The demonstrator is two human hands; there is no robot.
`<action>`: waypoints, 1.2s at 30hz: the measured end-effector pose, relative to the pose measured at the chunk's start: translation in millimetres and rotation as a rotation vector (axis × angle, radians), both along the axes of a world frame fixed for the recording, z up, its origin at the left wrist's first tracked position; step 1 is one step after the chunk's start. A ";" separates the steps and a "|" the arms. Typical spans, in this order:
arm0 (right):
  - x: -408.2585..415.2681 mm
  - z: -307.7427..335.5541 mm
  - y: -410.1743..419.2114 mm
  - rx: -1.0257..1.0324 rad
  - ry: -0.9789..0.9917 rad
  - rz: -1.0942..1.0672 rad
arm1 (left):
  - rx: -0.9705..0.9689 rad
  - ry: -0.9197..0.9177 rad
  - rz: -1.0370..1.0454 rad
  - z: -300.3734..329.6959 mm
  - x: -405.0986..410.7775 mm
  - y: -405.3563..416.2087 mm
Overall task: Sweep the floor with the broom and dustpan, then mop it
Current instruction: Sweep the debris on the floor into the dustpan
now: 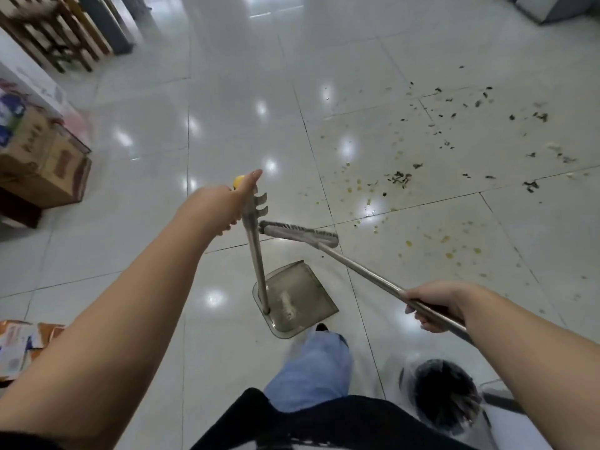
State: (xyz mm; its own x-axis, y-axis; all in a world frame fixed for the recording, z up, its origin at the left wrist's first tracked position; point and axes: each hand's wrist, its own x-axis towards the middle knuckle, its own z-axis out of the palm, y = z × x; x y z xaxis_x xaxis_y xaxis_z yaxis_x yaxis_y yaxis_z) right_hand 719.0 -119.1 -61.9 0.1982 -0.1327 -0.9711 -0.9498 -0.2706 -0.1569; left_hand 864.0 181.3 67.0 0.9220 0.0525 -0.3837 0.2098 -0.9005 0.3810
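My left hand (227, 203) grips the top of the dustpan (297, 298) handle at the centre of the frame, fingers curled round it; the pan sits on the tiled floor (162, 108) just below centre. My right hand (438, 305) at lower right holds the broom (300, 233) handle, fingers wrapped round it, the brush head just above the pan. Dark and yellowish debris (454, 151) lies scattered across the upper right. Cardboard boxes (45, 164) stand at left.

No legible text anywhere.
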 end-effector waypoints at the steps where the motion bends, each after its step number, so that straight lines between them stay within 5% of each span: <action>1: 14.2 -0.2 -4.6 -0.007 0.011 0.010 | 0.005 0.006 -0.015 1.8 16.6 -6.3; 12: 131.1 -8.3 -39.7 -0.024 0.033 0.194 | 0.030 0.057 -0.164 17.2 141.0 -71.2; 18: 217.3 -28.9 -85.9 -0.144 0.024 0.467 | 0.125 0.075 -0.211 -5.8 202.7 -118.8; 26: 328.6 -52.9 -169.2 -0.089 0.178 0.687 | 0.220 0.141 -0.123 -29.0 279.5 -202.8; 36: 391.3 -69.9 -174.1 0.006 0.434 0.740 | 0.318 0.174 -0.148 -38.6 295.5 -259.5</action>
State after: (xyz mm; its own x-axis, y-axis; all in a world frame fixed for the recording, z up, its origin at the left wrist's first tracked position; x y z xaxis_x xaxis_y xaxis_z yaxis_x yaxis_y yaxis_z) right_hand 1110.4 -293.1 -131.8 -0.1575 -0.1103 -0.9813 -0.5051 -0.8449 0.1760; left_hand 1159.5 -78.1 28.4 0.8512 0.0657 -0.5206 0.1058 -0.9932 0.0477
